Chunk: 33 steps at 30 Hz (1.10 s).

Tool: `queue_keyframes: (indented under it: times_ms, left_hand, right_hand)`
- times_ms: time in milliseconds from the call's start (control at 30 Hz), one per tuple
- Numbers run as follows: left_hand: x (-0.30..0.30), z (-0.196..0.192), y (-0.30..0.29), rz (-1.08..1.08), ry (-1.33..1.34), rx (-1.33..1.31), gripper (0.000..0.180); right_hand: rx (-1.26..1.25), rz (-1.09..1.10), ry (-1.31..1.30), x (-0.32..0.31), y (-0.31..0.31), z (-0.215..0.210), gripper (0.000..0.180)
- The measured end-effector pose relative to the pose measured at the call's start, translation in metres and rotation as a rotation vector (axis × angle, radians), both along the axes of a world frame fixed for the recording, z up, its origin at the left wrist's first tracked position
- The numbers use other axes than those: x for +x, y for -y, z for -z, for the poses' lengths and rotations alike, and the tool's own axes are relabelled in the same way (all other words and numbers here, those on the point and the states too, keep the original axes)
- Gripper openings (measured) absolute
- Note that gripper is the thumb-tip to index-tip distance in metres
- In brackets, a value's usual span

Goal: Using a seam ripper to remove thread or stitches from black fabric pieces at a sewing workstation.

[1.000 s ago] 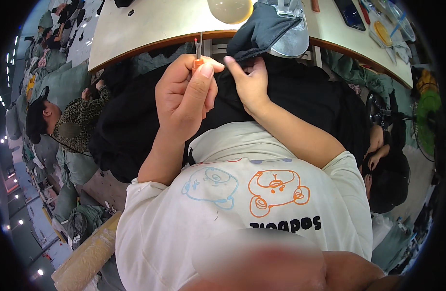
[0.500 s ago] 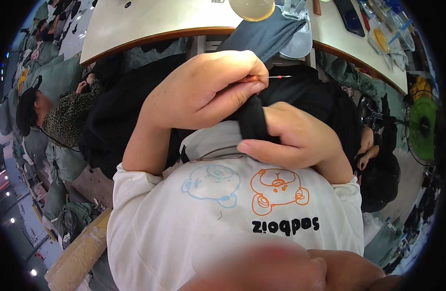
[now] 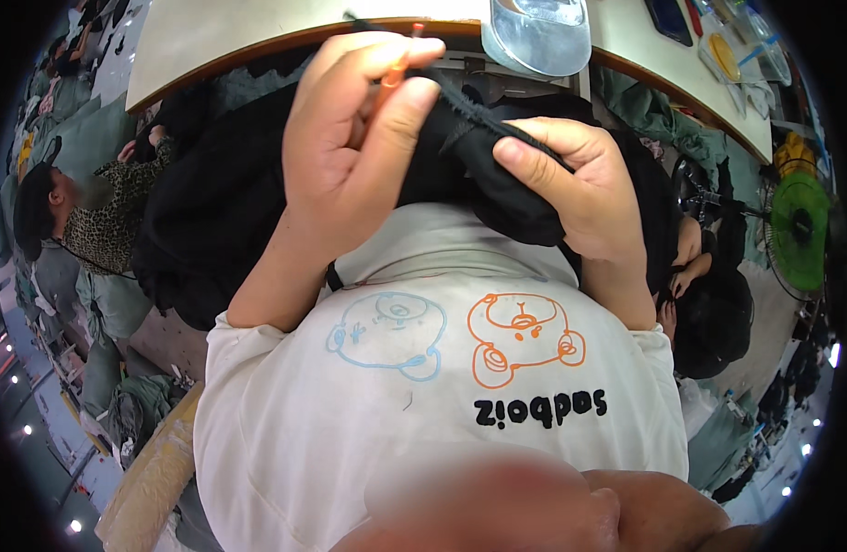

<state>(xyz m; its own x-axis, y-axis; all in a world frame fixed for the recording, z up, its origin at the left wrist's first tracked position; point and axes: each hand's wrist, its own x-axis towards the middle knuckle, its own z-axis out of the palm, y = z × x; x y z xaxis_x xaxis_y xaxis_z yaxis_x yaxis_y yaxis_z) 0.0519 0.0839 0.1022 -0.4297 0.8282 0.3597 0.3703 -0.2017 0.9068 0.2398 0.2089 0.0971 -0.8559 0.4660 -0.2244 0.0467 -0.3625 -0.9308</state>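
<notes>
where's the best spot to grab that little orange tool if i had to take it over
Judging by its pose, grip the orange tool by its slim handle just below the tip, coming from above. The left hand already pinches that part between thumb and fingers and hides the lower end, so only the top is free. The right hand holds the black cloth beside it.

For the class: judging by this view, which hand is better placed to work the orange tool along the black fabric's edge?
Probably the left hand: it already pinches the orange tool at the black fabric. The right hand grips the fabric, holding its edge taut.
</notes>
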Motion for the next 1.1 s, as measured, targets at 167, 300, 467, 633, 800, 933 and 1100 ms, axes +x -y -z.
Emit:
queue_keyframes:
  times_ms: [167, 300, 467, 633, 800, 933, 1100]
  left_hand:
    - [0.001, 0.003, 0.016, 0.222, 0.248, -0.183, 0.038]
    - [0.011, 0.012, 0.021, 0.295, 0.234, -0.274, 0.040]
    - [0.016, 0.012, 0.024, 0.333, 0.322, -0.330, 0.044]
    - [0.018, 0.018, 0.022, 0.361, 0.270, -0.318, 0.046]
    - [0.021, 0.014, 0.026, 0.361, 0.339, -0.319, 0.047]
    - [0.021, 0.015, 0.028, 0.380, 0.360, -0.314, 0.047]
    - [0.023, 0.019, 0.023, 0.364, 0.339, -0.302, 0.047]
  right_hand:
    - [-0.267, 0.157, -0.160, -0.001, -0.003, 0.037, 0.023]
    - [-0.231, 0.220, -0.212, -0.006, 0.004, 0.037, 0.026]
    - [-0.161, 0.256, -0.216, -0.005, 0.007, 0.048, 0.028]
    - [-0.121, 0.332, -0.218, -0.007, 0.011, 0.051, 0.027]
    - [-0.230, 0.341, -0.244, -0.008, 0.018, 0.040, 0.027]
    - [-0.295, 0.365, -0.264, -0.008, 0.019, 0.040, 0.027]
    - [-0.337, 0.348, -0.329, -0.007, 0.016, 0.046, 0.027]
